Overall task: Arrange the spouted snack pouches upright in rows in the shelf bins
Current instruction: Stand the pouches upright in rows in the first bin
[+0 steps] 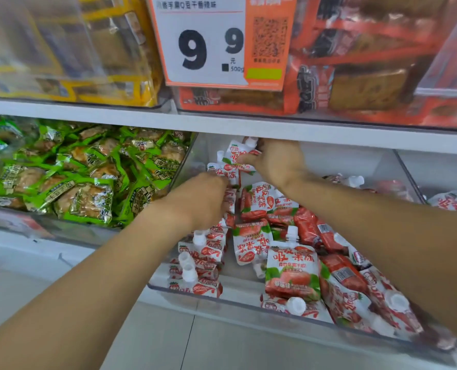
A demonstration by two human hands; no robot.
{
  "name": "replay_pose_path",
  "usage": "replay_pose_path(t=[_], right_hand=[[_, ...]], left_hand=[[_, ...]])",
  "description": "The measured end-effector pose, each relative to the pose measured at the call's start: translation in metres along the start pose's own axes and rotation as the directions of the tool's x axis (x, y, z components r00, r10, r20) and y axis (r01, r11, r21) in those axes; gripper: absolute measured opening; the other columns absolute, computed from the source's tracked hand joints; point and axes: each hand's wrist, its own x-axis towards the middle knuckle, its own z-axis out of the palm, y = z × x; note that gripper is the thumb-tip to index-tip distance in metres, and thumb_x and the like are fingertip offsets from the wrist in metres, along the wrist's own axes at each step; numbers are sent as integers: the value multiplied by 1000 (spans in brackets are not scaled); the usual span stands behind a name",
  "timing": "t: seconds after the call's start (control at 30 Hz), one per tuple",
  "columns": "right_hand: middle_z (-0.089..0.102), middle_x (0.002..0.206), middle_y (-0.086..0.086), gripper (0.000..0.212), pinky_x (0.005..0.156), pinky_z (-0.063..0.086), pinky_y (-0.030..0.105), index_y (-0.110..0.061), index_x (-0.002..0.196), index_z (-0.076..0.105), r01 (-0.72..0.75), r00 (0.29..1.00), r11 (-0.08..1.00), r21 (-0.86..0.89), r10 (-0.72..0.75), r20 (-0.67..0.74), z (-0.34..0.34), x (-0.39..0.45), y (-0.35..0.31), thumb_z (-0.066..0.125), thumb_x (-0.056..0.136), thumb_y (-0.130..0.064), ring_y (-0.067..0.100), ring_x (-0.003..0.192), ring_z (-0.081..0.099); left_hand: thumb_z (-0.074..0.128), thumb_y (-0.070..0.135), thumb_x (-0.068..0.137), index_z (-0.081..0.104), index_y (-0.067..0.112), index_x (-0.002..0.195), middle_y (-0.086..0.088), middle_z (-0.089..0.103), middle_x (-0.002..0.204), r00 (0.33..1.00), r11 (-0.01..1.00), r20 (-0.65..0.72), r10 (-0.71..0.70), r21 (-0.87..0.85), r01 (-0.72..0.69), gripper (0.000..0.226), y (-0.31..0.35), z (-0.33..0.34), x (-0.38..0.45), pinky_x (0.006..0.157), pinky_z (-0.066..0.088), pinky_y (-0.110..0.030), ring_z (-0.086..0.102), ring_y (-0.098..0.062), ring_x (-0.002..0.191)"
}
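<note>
Pouches (291, 273) lie mostly jumbled in the clear bin (248, 303), a few upright at its left. Right hand (275, 161) pinches one pouch (234, 156) at the back. Left hand (198, 198) touches another; its grip cannot be told.

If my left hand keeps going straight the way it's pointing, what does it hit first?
Most likely the upright strawberry pouch right at the fingertips of your left hand, at the back of the clear bin. Depth is hard to judge; it may already be touching.
</note>
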Motion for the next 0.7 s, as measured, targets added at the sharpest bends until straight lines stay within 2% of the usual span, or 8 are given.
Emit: replay_pose_path(t=[0.07,0.17,0.27,0.4,0.43,0.53,0.6,0.7], right_hand=[[50,77,-11,27,60,31,5,-9,102,68,18,1000,999,41,-18,-10,-6,0,1,69,89,-32,-8,66,50],[56,90,-11,31,71,31,16,-20,105,67,93,996,994,-50,-93,5,-13,-4,0,70,86,-44,5,87,50],[69,104,-4,31,81,47,28,-22,107,67,187,977,979,-87,-176,123,-4,-1,-2,75,82,-40,18,98,62],[70,84,3,18,69,50,31,-14,86,71,317,915,942,-113,-273,297,13,14,-8,79,78,-29,24,80,64],[69,78,-2,12,67,49,29,-19,79,69,316,896,942,-114,-256,363,12,18,-8,78,80,-26,20,76,64],[60,64,-18,24,63,44,21,-34,66,61,258,859,964,-61,-200,471,7,29,-1,74,85,-29,1,66,55],[70,84,-16,2,77,51,25,-32,87,71,235,867,971,-35,-193,460,13,31,4,73,86,-33,4,81,64],[71,117,-4,27,97,51,34,-25,114,70,244,873,969,-26,-208,441,23,34,-1,71,88,-29,15,108,65]], left_hand=[[54,18,93,55,10,118,-12,58,116,999,1000,-34,5,-1,-6,26,-1,4,-6,78,41,-28,57,-28,107],[56,10,91,55,12,118,-11,59,115,998,1000,-57,-25,-18,24,27,-1,7,-5,76,41,-27,58,-26,106],[59,11,91,53,11,124,-11,61,115,990,992,-101,-94,-94,85,34,4,6,-5,79,46,-29,60,-27,104],[60,21,90,50,9,126,-14,63,110,981,983,-151,-123,-156,99,38,7,5,-16,84,52,-38,62,-31,101],[59,23,90,48,9,126,-14,64,107,977,979,-176,-124,-184,91,40,7,4,-20,81,53,-39,63,-32,97],[58,33,91,44,11,131,-13,63,109,967,964,-202,-158,-243,106,47,11,2,-33,74,50,-32,62,-29,93],[58,38,91,40,13,135,-10,57,122,971,961,-171,-168,-248,123,54,19,7,-40,82,44,-29,56,-25,108],[59,43,89,28,16,145,-7,47,135,976,966,-153,-157,-228,119,70,23,14,-51,93,40,-27,49,-23,121]])
